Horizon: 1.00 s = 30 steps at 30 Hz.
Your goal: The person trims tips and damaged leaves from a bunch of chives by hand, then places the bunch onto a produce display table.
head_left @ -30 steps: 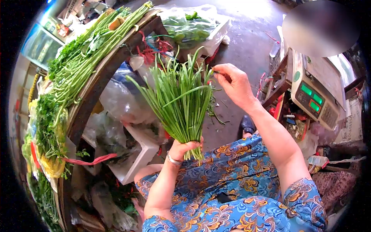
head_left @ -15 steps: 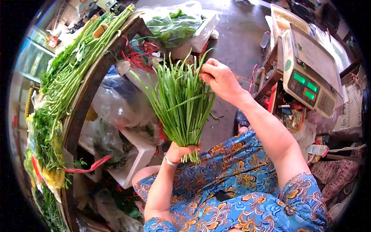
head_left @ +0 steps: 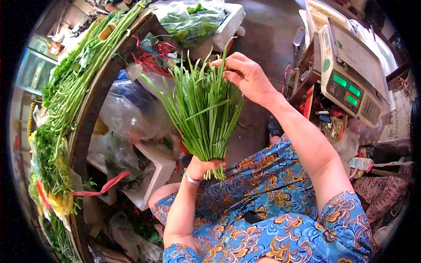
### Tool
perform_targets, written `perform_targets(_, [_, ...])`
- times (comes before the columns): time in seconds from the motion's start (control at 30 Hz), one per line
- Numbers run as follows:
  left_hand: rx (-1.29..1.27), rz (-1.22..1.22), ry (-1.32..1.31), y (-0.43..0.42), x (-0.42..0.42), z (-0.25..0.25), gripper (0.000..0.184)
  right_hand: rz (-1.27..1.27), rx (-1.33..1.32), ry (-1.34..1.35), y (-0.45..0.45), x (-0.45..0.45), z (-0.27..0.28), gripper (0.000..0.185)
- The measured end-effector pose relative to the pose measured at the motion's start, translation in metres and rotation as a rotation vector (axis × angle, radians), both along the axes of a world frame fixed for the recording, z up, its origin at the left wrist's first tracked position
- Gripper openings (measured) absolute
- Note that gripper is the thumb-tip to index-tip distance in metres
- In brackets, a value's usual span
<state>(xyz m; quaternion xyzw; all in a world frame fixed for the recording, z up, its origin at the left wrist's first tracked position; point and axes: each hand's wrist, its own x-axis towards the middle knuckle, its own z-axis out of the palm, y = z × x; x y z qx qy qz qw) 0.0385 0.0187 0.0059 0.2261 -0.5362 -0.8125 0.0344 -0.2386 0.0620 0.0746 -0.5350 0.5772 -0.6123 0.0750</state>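
Our left hand (head_left: 204, 168) grips the green bunch (head_left: 204, 114) low, fingers closed, above our dress (head_left: 263, 184)'s far edge — our right hand (head_left: 251, 79) bends its fingers at the tips, any pinch hidden — the pale board (head_left: 398, 125)'s writing is illegible.

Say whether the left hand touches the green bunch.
Touching. The head view shows the left hand closed around the green bunch near its lower end, stem ends poking out below.

Head view, from the single camera worn on your head: the wide, round-edged field faces forward and steeply down over your patterned clothing (head_left: 280, 193), placing your left hand (head_left: 204, 168), right hand (head_left: 247, 76) and green bunch (head_left: 204, 114) at close range, the floor (head_left: 269, 39) farther off.
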Motion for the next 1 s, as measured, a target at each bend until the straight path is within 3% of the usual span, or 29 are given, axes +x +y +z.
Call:
perform_targets(0.07, [0.006, 0.001, 0.001, 0.0, 0.0, 0.004, 0.03, 0.013, 0.059, 0.199, 0.0, -0.001, -0.003, 0.031])
perform_targets(0.13, [-0.042, -0.074, -0.001, -0.003, 0.001, 0.0, 0.046, 0.033, 0.06, 0.204, -0.001, -0.003, -0.006, 0.024])
perform_targets(0.23, [-0.036, -0.074, -0.023, -0.002, 0.002, -0.001, 0.046, -0.002, 0.048, 0.179, -0.002, -0.002, -0.009, 0.01])
perform_targets(0.5, [-0.022, -0.045, -0.038, 0.001, 0.002, -0.001, 0.04, -0.186, 0.11, 0.172, -0.003, -0.009, -0.005, 0.011])
perform_targets(0.6, [-0.03, -0.072, -0.033, -0.001, 0.003, -0.004, 0.037, -0.189, 0.073, 0.106, -0.004, -0.016, -0.006, 0.013])
perform_targets(0.67, [-0.039, -0.101, -0.041, -0.002, 0.003, -0.008, 0.036, -0.115, 0.096, -0.026, -0.004, -0.013, -0.004, 0.024])
perform_targets(0.7, [-0.035, -0.099, -0.022, -0.001, 0.003, -0.009, 0.035, -0.057, 0.127, -0.047, 0.0, -0.011, -0.001, 0.038])
perform_targets(0.83, [-0.069, -0.167, -0.018, -0.004, 0.004, -0.017, 0.035, 0.05, -0.037, 0.124, -0.002, -0.012, -0.002, 0.059])
perform_targets(0.93, [-0.121, -0.255, 0.015, -0.003, 0.001, -0.007, 0.033, 0.021, 0.135, 0.343, 0.003, -0.018, -0.003, 0.059])
perform_targets(1.0, [-0.007, -0.143, -0.046, 0.007, -0.002, 0.016, 0.027, -0.013, 0.301, 0.358, 0.006, -0.018, -0.004, 0.043])
